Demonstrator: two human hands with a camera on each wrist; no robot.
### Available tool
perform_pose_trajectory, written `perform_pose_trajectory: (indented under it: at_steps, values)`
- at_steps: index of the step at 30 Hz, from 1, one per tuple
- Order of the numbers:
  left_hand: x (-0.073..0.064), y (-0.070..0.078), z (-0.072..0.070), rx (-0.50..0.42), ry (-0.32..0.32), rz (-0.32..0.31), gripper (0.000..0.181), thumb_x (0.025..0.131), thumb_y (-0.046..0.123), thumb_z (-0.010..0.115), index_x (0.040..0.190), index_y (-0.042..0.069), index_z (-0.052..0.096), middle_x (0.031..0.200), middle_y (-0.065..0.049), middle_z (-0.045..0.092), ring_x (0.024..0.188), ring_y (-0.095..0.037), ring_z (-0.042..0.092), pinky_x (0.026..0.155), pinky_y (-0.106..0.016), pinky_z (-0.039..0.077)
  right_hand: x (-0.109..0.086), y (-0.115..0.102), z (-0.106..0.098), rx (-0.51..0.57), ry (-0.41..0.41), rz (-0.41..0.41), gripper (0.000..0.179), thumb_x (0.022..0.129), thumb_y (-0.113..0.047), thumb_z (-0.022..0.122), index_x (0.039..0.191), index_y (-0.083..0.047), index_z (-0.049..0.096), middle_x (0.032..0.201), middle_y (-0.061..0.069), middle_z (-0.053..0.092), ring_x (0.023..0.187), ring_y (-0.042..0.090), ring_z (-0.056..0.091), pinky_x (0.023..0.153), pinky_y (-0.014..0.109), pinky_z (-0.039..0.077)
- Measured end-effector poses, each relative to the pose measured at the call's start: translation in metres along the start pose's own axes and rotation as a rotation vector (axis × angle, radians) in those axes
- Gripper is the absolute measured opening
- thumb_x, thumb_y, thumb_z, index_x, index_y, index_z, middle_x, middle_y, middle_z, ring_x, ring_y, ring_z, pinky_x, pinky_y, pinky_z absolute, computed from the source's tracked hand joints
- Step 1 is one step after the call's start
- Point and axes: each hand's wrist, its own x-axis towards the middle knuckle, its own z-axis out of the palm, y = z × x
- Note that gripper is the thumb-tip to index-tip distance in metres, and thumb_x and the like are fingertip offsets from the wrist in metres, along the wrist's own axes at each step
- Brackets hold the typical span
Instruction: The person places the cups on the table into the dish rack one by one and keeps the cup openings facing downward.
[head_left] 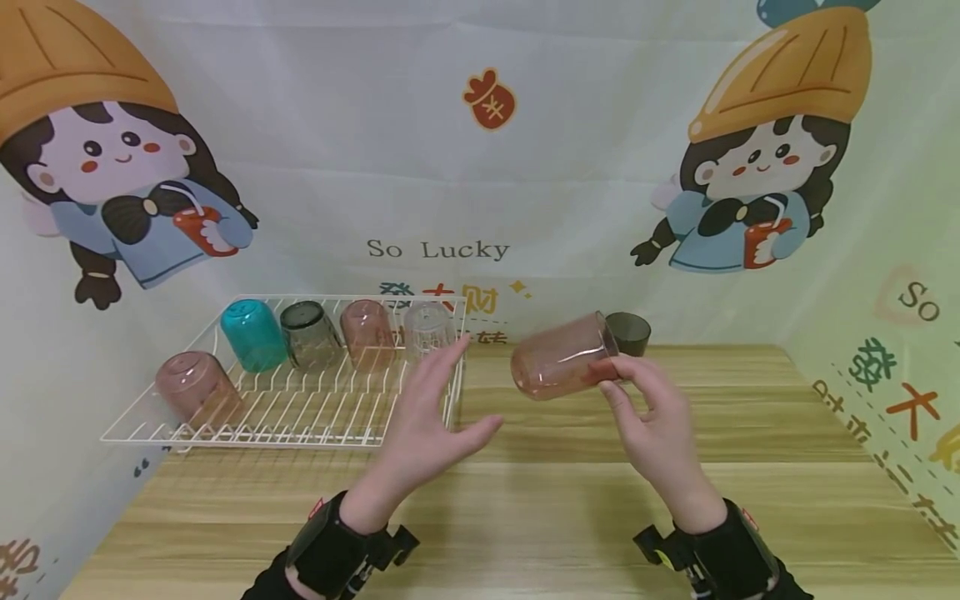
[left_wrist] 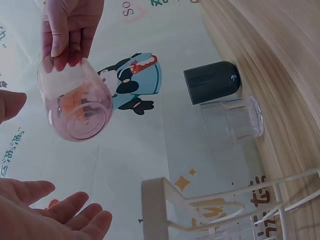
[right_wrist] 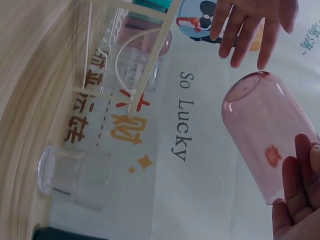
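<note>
My right hand (head_left: 656, 417) pinches a see-through pink cup (head_left: 562, 358) near its rim, between thumb and fingers. The cup is in the air above the table, tilted, with its closed base towards the left. Apart from it, my left hand (head_left: 427, 417) has its fingers extended and thumb spread, holding nothing. In the right wrist view, the left hand's fingertips (right_wrist: 235, 57) are just beyond the base of the pink cup (right_wrist: 265, 130). The left wrist view shows the base of the same cup (left_wrist: 80, 105) facing that camera.
At left stands a white wire rack (head_left: 247, 443) with upturned cups: a blue cup (head_left: 253, 337), a grey cup (head_left: 309, 337), two pink ones and a clear cup (head_left: 429, 325). A dark cup (head_left: 628, 333) and another clear cup (left_wrist: 232, 120) stand at the wooden table's back.
</note>
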Motion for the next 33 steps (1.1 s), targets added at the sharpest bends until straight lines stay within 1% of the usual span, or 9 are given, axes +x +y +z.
perform_pose_trajectory:
  at_steps: [4, 6, 11, 14, 16, 21, 25, 28, 33]
  values:
    - [0.000, 0.002, 0.003, -0.022, 0.013, 0.014, 0.093, 0.076, 0.026, 0.084, 0.153, 0.009, 0.035, 0.152, -0.011, 0.041, 0.137, -0.032, 0.038, 0.110, -0.061, 0.030, -0.001, -0.004, 0.004, 0.054, 0.006, 0.021, 0.031, 0.083, 0.022, 0.063, 0.106, 0.002, 0.068, 0.097, 0.013, 0.070, 0.099, 0.011, 0.061, 0.090, 0.020, 0.046]
    - [0.000, 0.003, 0.005, -0.043, 0.014, 0.018, 0.094, 0.076, 0.026, 0.084, 0.154, 0.011, 0.034, 0.153, -0.011, 0.039, 0.137, -0.031, 0.039, 0.109, -0.060, 0.032, -0.002, -0.005, 0.006, 0.097, 0.010, 0.030, 0.032, 0.083, 0.024, 0.061, 0.106, 0.004, 0.067, 0.097, 0.014, 0.070, 0.099, 0.010, 0.062, 0.090, 0.020, 0.046]
    - [0.001, 0.005, 0.009, -0.109, 0.012, 0.032, 0.097, 0.076, 0.025, 0.085, 0.156, 0.016, 0.031, 0.152, -0.009, 0.040, 0.132, -0.027, 0.043, 0.106, -0.049, 0.041, -0.004, -0.008, 0.011, 0.235, 0.020, 0.051, 0.029, 0.085, 0.025, 0.056, 0.106, 0.009, 0.065, 0.101, 0.009, 0.070, 0.099, 0.011, 0.063, 0.092, 0.022, 0.048]
    - [0.002, 0.006, 0.013, -0.174, 0.018, 0.047, 0.097, 0.076, 0.020, 0.085, 0.156, 0.014, 0.030, 0.149, -0.011, 0.041, 0.131, -0.027, 0.043, 0.106, -0.044, 0.042, -0.005, -0.010, 0.013, 0.301, 0.020, 0.058, 0.025, 0.086, 0.025, 0.054, 0.106, 0.011, 0.063, 0.103, 0.005, 0.069, 0.099, 0.012, 0.063, 0.093, 0.022, 0.048]
    - [0.003, 0.007, 0.016, -0.241, 0.025, 0.055, 0.097, 0.076, 0.014, 0.084, 0.155, 0.010, 0.029, 0.147, -0.014, 0.043, 0.132, -0.029, 0.043, 0.106, -0.042, 0.043, -0.005, -0.012, 0.015, 0.334, 0.020, 0.062, 0.023, 0.087, 0.024, 0.054, 0.105, 0.012, 0.063, 0.103, 0.004, 0.069, 0.099, 0.012, 0.063, 0.092, 0.022, 0.049]
    - [0.004, 0.012, 0.021, -0.409, 0.037, 0.027, 0.096, 0.076, 0.001, 0.083, 0.155, 0.006, 0.029, 0.143, -0.018, 0.045, 0.132, -0.030, 0.044, 0.104, -0.035, 0.045, -0.006, -0.015, 0.020, 0.407, 0.024, 0.074, 0.021, 0.089, 0.023, 0.052, 0.105, 0.014, 0.061, 0.104, 0.003, 0.069, 0.098, 0.013, 0.064, 0.092, 0.023, 0.050]
    - [0.005, 0.015, 0.024, -0.494, 0.040, 0.009, 0.093, 0.075, -0.004, 0.081, 0.153, 0.006, 0.031, 0.140, -0.016, 0.046, 0.126, -0.030, 0.048, 0.100, -0.034, 0.048, -0.006, -0.016, 0.022, 0.444, 0.021, 0.090, 0.019, 0.090, 0.021, 0.052, 0.107, 0.016, 0.060, 0.105, 0.003, 0.068, 0.098, 0.013, 0.065, 0.094, 0.024, 0.050]
    - [0.005, 0.015, 0.025, -0.542, 0.041, 0.002, 0.087, 0.077, -0.007, 0.079, 0.151, 0.005, 0.035, 0.139, -0.014, 0.048, 0.120, -0.029, 0.052, 0.098, -0.034, 0.051, -0.007, -0.016, 0.023, 0.443, 0.020, 0.103, 0.017, 0.092, 0.018, 0.052, 0.107, 0.015, 0.060, 0.106, 0.003, 0.069, 0.098, 0.014, 0.065, 0.094, 0.025, 0.051]
    - [0.004, 0.013, 0.028, -0.575, 0.053, 0.006, 0.079, 0.078, -0.010, 0.076, 0.147, 0.005, 0.039, 0.136, -0.013, 0.051, 0.115, -0.027, 0.055, 0.095, -0.036, 0.052, -0.009, -0.016, 0.023, 0.447, 0.017, 0.101, 0.017, 0.094, 0.016, 0.052, 0.109, 0.014, 0.059, 0.107, 0.004, 0.069, 0.099, 0.014, 0.065, 0.095, 0.026, 0.050]
